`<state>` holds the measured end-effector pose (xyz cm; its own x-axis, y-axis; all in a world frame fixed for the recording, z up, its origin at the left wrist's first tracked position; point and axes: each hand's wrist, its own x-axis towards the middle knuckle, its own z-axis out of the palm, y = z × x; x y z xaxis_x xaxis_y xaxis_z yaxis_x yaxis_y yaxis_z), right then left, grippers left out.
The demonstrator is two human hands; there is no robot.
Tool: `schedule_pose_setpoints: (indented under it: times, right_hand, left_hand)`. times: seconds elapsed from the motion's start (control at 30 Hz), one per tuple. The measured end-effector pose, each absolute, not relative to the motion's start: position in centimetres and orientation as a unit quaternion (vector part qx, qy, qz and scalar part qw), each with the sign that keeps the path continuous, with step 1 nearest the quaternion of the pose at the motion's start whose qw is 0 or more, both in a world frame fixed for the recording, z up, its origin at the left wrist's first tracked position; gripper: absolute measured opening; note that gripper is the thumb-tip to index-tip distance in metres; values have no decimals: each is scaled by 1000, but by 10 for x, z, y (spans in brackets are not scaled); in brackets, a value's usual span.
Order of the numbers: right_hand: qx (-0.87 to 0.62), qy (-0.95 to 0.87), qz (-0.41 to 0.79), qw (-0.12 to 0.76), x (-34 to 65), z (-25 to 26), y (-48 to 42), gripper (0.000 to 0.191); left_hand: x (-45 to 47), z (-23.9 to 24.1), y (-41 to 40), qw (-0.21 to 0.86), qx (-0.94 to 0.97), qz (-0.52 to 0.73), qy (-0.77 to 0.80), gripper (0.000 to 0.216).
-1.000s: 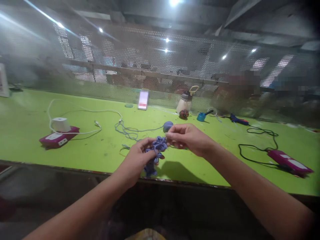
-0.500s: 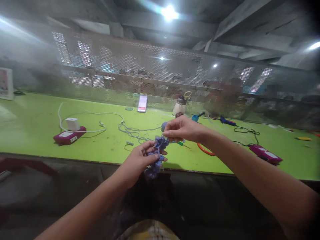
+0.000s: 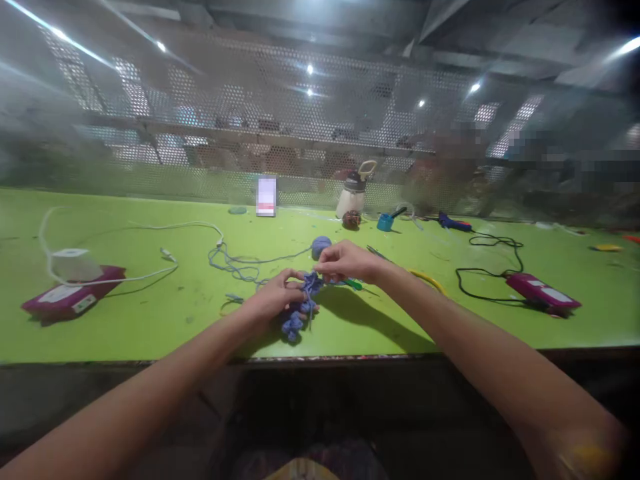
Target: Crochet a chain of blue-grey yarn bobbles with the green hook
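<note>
A purple-blue crocheted piece [image 3: 293, 326] with ruffled, petal-like lumps hangs low over the table's front part. My left hand [image 3: 270, 297] has its fingers closed around the piece's left side. At its top edge, my right hand [image 3: 345, 261] makes a pinch of thumb and forefinger; what lies between the fingertips is too small to tell. Just behind the right hand sits a ball of purple-blue yarn [image 3: 321, 247], with loose yarn strands [image 3: 240, 270] trailing left from it. A green-handled tool [image 3: 353, 284] lies under the right wrist.
On the green table [image 3: 160, 327] are two magenta power strips, left [image 3: 75, 293] and right [image 3: 543, 293], with cables. A phone [image 3: 266, 197], a bottle [image 3: 351, 195], a small blue pot [image 3: 385, 222] and a blue glue gun [image 3: 454, 223] stand or lie farther back, before a perforated screen [image 3: 300, 127].
The view has shifted, so more of the tabletop shows. Both hands and the crocheted piece now appear over the table, slightly farther left in view. The right hand keeps its pinch.
</note>
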<state>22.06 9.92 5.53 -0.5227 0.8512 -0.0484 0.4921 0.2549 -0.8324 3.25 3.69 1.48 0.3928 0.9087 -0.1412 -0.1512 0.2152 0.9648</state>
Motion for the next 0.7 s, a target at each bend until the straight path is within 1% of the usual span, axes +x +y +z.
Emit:
schedule_pose_setpoints:
  times: [0.07,0.13,0.23,0.37,0.53,0.57,0.63,0.7]
  right_hand:
    - [-445,-751,437,216,223,43,108,26]
    - [-448,-743,442,226,224,32,114,28]
    - [-452,-742,436,236,224,23,119,24]
    - [-462,-755,398,239,227,28,115,10]
    - [-505,-771,291,256,271,48,93,21]
    - [-523,-774,259,246,287,50,89,25]
    - [-595,-788,84,136,323,50,82,34]
    - [-635,-767,25,86,357,44,77,37]
  left_hand:
    - [33,14,44,683,487,378,390,47]
    - [33,15,48,693,486,366,386,52]
    - [33,15,49,702,478,360,388,47]
    - [32,12,48,692,467,364,413,36]
    - [29,9,48,651,489,378,441,43]
    - [28,8,48,633,503,382,447,42]
    - [28,8,47,597,528,392,459,40]
    - [29,8,47,572,542,403,466,39]
